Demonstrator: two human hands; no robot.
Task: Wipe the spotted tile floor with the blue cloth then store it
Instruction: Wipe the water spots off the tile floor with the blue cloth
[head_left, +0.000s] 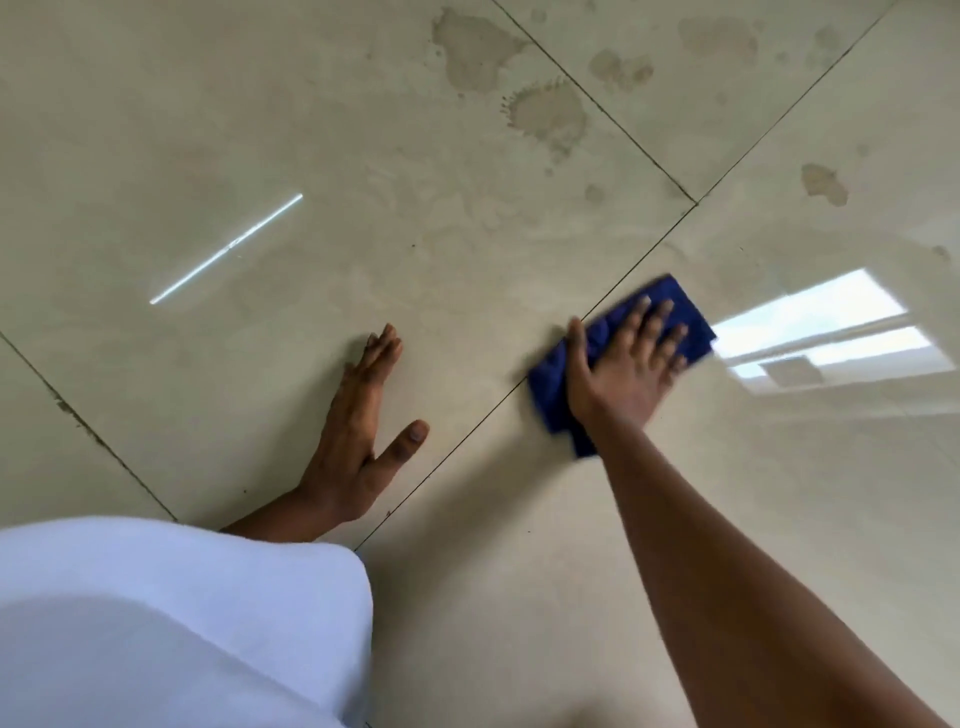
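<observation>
Head view: we are pressing the blue cloth (685, 312) flat at center right under our right hand (621, 371), fingers spread for pressure, while our left hand (358, 447), fingers together, is bracing on the floor (234, 130).

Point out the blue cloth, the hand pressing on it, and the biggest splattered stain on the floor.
blue cloth (685, 306): head view, on its bare far corner beyond the fingers.
right hand (621, 366): head view, on the back of the hand.
splattered stain (548, 111): head view, on the middle of the brownish blot.

Glossy smooth tile floor (260, 130) w/ soft cloth (685, 306).
</observation>
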